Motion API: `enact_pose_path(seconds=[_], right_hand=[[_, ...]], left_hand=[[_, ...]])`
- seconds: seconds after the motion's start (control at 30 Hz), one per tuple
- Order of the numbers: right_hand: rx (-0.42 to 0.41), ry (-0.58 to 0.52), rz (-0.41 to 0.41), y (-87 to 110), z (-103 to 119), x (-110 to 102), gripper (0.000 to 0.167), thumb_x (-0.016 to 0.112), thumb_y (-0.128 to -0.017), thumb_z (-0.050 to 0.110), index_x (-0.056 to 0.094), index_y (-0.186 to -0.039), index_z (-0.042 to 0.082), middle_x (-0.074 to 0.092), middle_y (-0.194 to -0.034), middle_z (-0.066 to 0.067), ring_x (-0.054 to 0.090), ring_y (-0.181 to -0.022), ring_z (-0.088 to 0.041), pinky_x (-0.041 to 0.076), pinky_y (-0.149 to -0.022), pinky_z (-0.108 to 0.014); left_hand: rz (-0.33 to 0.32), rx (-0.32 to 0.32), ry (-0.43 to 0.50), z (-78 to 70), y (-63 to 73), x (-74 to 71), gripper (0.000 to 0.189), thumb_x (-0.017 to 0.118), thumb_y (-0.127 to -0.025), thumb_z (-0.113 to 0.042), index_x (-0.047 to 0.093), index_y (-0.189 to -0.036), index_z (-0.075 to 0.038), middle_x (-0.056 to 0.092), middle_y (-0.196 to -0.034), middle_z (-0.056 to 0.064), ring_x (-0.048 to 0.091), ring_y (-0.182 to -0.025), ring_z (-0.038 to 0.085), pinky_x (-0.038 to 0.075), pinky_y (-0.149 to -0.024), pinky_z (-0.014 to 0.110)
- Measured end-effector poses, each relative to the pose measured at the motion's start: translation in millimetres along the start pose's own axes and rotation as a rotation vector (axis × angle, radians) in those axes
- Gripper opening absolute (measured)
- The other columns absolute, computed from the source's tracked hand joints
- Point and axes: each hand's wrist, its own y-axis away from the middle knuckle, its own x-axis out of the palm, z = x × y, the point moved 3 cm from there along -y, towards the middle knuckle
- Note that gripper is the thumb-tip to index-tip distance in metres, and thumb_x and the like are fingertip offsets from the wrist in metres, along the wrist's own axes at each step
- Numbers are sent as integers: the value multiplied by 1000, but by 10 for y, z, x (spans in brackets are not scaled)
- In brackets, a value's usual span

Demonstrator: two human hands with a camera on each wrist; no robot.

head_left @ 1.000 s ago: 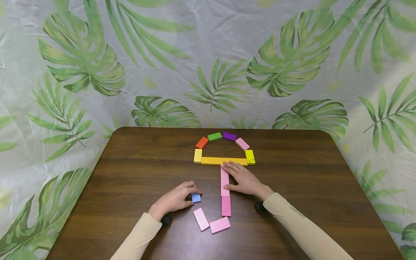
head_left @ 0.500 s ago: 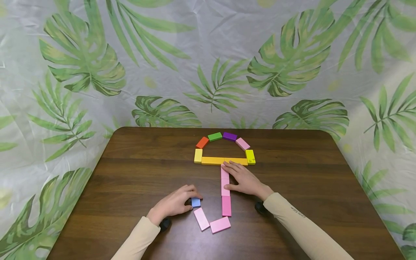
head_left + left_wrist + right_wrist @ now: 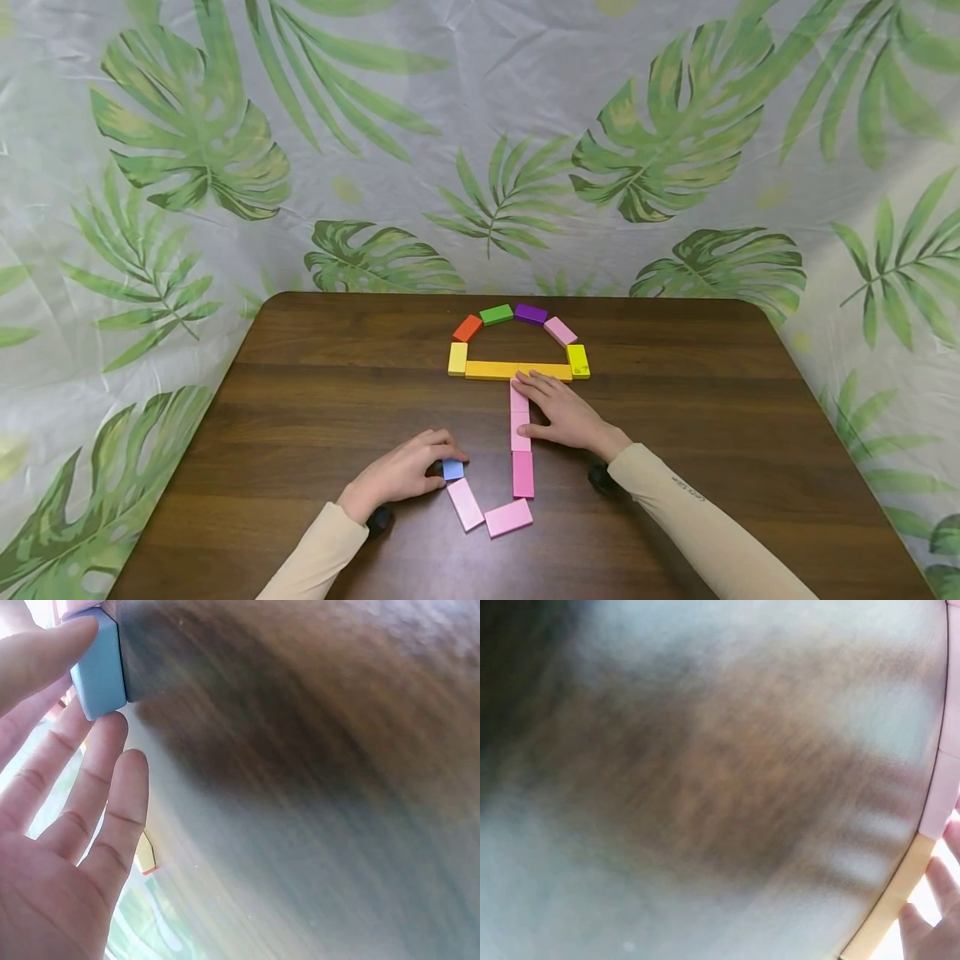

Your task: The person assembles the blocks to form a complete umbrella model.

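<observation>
My left hand (image 3: pixel 397 468) pinches a small blue block (image 3: pixel 453 471) between thumb and fingers, low on the table. In the left wrist view the thumb lies over the same blue block (image 3: pixel 103 675), with the other fingers spread below it. The blue block sits at the upper end of a slanted light pink block (image 3: pixel 466 505). My right hand (image 3: pixel 567 417) rests over the straight pink column, its fingertips on the top light pink block (image 3: pixel 517 402) and the end of the orange bar (image 3: pixel 491 370). Its thumb touches the middle light pink block (image 3: pixel 520 442).
Above the orange bar curves an arch of yellow, red (image 3: pixel 467 328), green (image 3: pixel 496 314), purple (image 3: pixel 530 314) and pink blocks. A darker pink block (image 3: pixel 522 475) ends the column, with another pink block (image 3: pixel 508 517) below. Leaf-print cloth (image 3: pixel 495 167) hangs behind the wooden table (image 3: pixel 315 375).
My left hand has slid the blue block a little toward me, up to the end of the slanted light pink block. The right hand has stayed in place.
</observation>
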Motion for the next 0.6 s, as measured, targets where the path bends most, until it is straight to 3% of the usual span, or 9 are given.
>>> enact_pose_path(seconds=[0.33,0.6], right_hand=[[-10,2,-6,4,11,-11,80,60,-88,52,32,-150,8,30,-153,-11,21,-141,-31,15,-114,-45],[-27,16,-12,5,16,-22,80,60,-88,52,33,-149,8,31,-153,-12,24,-141,-31,17,-113,-46]], left_hand=[[-21,16,21,4,30,-34,36,71,-86,-10,66,-122,-13,57,-113,-5,53,-106,13,45,-91,32],[-78,-6,89,58,45,-176,35,70,-87,-8,65,-122,-10,59,-109,2,55,-100,16,47,-87,35]])
